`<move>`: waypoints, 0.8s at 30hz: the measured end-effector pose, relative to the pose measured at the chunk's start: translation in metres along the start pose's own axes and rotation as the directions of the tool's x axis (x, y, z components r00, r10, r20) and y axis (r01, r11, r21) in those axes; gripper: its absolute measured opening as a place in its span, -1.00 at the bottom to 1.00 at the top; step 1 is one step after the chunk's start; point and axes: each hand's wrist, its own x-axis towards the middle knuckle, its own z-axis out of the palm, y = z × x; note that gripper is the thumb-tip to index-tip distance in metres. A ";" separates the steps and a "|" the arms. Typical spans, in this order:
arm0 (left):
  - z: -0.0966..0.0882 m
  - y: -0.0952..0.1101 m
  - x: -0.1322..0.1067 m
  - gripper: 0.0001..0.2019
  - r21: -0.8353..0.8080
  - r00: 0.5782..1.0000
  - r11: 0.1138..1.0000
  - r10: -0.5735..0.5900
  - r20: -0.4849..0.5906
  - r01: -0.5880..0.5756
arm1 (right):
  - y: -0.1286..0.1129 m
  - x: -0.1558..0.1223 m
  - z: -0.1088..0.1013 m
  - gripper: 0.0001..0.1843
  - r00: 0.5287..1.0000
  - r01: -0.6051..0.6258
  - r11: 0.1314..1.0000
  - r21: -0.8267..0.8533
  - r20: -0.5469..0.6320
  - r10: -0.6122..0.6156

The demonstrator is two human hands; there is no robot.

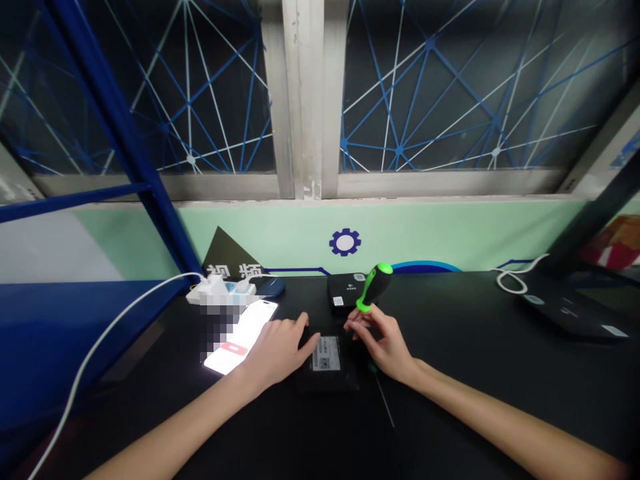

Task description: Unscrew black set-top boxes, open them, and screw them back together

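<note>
A flat black box with a white label point(327, 363) lies on the black table point(450, 373) in front of me. My left hand point(277, 350) rests flat on its left edge, fingers stretched out. My right hand point(383, 340) is closed around a screwdriver with a green and black handle point(375, 287), held upright over the box's right side; its tip is hidden by my fingers. A lit phone point(240, 337) lies just left of my left hand.
A white power strip point(220, 292) with a plugged charger and white cable sits at the back left. A second black box point(345, 290) lies behind the screwdriver. A thin rod point(383, 393) lies near my right wrist. A black device point(570, 310) and coiled white cable point(513, 280) sit at right. A blue frame point(125, 133) stands at left.
</note>
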 end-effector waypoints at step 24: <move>-0.007 -0.002 -0.003 -0.52 0.050 0.999 0.999 -0.016 -0.029 0.018 | 0.001 0.001 0.000 -0.86 0.998 -0.013 1.000 0.023 0.054 0.012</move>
